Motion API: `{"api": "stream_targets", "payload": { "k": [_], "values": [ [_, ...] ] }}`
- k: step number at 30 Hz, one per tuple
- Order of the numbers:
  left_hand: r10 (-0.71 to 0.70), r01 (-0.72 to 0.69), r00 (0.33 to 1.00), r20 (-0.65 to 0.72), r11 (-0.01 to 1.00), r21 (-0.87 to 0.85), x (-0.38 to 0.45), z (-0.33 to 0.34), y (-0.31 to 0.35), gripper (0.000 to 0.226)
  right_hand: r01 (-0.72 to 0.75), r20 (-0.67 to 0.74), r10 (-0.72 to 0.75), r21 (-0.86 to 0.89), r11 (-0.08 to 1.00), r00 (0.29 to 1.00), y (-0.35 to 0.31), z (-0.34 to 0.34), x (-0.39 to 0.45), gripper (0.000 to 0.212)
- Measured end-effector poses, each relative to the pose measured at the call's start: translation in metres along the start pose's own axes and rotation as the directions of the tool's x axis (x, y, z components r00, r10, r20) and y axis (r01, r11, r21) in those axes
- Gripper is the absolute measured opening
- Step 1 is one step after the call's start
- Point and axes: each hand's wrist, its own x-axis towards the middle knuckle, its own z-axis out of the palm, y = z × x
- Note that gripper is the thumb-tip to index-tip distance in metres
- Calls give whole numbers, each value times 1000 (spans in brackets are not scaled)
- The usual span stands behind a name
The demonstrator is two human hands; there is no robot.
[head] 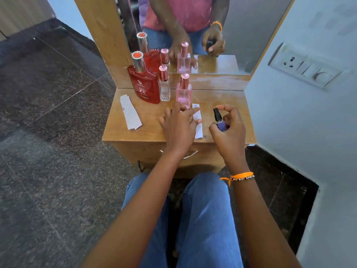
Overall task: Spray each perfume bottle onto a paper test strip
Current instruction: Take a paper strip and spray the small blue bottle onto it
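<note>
- Nearest, the right hand [229, 125] grasps a small purple bottle [221, 124] around its body, fingers curled, the black spray head [216, 113] uncapped and tilted toward the left; the forefinger arches above the head, though whether it touches it I cannot tell.
- Just left of that, the left hand [178, 125] lies flat with straight, spread fingers pressing down a white test strip [198, 120] on the wooden tabletop [228, 97]; it pins the paper without gripping it.
- By my judgement the spray onto this strip is the step in hand. To do it well, aim the nozzle at the bare far end of the strip, clear of the pressing fingers, hold the bottle a little off the paper, and give 1 short press so the paper is misted and not soaked.
- Further left, a small stack of spare strips [130, 113] waits, well apart from the hands.
- At the back stand 3 capped bottles: a red bottle [144, 88], a clear bottle [164, 86] and a pink bottle [184, 91], in front of the mirror [231, 35].
</note>
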Motion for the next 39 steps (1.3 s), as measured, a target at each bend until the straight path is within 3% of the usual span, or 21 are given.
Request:
{"api": "stream_targets", "payload": {
  "k": [2, 5, 9, 11, 16, 20, 25, 28, 31, 34, 36, 39],
  "values": [
    [25, -28, 999, -39, 996, -89, -2, -4, 2, 33, 11, -9, -11, 21, 1000, 1000, -4, -1, -1, 31],
    [79, -80, 997, -18, 929, -360, -9, -13, 4, 22, -47, -1, 48, 233, 971, 999, -13, -2, -4, 18],
    [82, 40, 980, 183, 814, -579, -26, -25, 8, 15, -19, 23, 11, 357, 934, 1000, -19, -1, -11, 47],
    [61, 91, 976, 209, 759, -644, -31, -26, 11, 17, 8, 39, -24, 355, 935, 999, -25, 1, -15, 55],
    [2, 164, 974, 228, 690, -705, -35, -34, 13, 12, 18, 66, -46, 365, 931, 997, -32, 4, -19, 54],
    [-5, 242, 951, 308, 631, -737, -39, -38, 10, 12, -114, 138, 61, 419, 901, 989, -35, 8, -22, 18],
    [-55, 204, 969, 239, 722, -661, -40, -37, 2, 17, -357, 180, 316, 286, 889, 932, -38, -1, -11, 16],
    [-86, 194, 976, 200, 759, -621, -39, -38, -3, 17, -417, 260, 364, 195, 888, 895, -45, -12, -4, 24],
    [-104, 207, 974, 201, 768, -606, -38, -40, -3, 17, -308, 324, 256, 123, 943, 911, -59, -24, 1, 35],
    [-99, 197, 976, 193, 775, -600, -38, -43, -3, 17, -66, 352, 73, -33, 997, 933, -71, -34, 7, 33],
    [-94, 191, 977, 190, 781, -594, -38, -43, -3, 17, 105, 366, -36, -172, 979, 930, -76, -36, 12, 30],
    [-88, 173, 981, 171, 790, -588, -38, -44, -3, 18, 227, 374, -107, -293, 929, 921, -81, -37, 17, 24]
  ]
}}
